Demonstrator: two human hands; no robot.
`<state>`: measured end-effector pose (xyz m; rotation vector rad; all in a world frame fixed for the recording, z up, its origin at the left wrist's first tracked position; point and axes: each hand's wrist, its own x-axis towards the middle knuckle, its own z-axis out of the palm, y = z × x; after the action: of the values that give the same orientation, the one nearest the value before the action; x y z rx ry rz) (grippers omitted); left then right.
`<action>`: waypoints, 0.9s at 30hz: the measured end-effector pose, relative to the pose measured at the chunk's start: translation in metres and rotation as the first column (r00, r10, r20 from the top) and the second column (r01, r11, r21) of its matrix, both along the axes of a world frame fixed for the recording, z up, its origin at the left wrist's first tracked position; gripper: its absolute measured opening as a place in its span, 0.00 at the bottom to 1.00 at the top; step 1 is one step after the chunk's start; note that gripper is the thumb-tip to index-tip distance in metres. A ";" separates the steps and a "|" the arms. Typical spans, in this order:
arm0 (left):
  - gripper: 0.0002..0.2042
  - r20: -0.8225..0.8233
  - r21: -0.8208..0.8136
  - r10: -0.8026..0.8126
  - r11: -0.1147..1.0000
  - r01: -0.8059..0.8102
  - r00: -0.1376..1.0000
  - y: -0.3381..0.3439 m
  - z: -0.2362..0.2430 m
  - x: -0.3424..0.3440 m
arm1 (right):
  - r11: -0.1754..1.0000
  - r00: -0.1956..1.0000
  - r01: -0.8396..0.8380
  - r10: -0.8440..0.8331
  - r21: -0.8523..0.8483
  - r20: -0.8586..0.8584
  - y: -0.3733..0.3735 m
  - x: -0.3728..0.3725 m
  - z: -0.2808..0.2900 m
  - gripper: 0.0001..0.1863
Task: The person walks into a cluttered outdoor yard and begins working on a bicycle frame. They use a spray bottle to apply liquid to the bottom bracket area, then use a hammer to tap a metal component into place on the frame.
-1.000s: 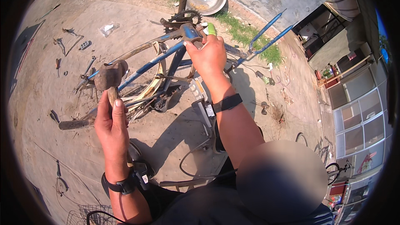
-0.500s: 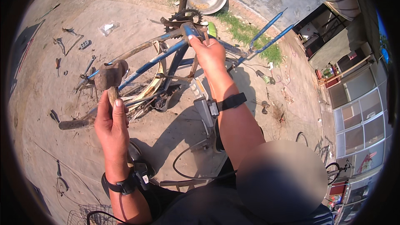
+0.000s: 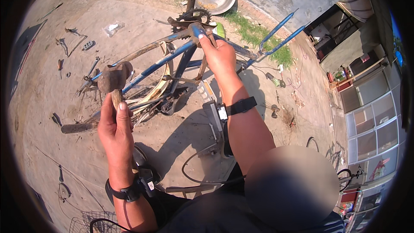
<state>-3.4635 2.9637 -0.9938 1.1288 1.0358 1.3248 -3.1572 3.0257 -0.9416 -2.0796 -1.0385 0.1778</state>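
Right hand (image 3: 220, 58): thumb just shifted upward by the blue frame (image 3: 179, 51) — hold unclear. Left hand (image 3: 115, 128) grips a hammer (image 3: 111, 80), seemingly idle.

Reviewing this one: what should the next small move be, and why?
I'd suggest easing the right hand slightly back from the blue bicycle frame before any hammer swing. Its thumb lies right at the frame's joint, within harm's way of a blow, while the left hand holds the hammer by its wooden handle, just below the head.
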 end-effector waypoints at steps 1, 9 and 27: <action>0.23 -0.001 0.005 -0.001 1.000 0.001 1.000 0.000 0.000 0.000 | 1.000 1.000 0.003 -0.003 0.003 0.020 0.002 0.001 0.000 0.32; 0.22 0.017 0.006 0.005 1.000 -0.005 1.000 0.001 0.000 0.001 | 0.984 0.778 -0.003 -0.108 0.176 0.619 -0.005 -0.016 0.000 0.30; 0.23 0.012 0.013 -0.014 1.000 0.014 1.000 0.001 -0.003 0.000 | 0.963 0.894 0.029 -0.145 0.269 0.424 -0.003 -0.007 -0.014 0.29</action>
<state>-3.4635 2.9646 -0.9966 1.1344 1.0096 1.3275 -3.1638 3.0231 -0.9556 -1.9615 -1.1554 -0.4774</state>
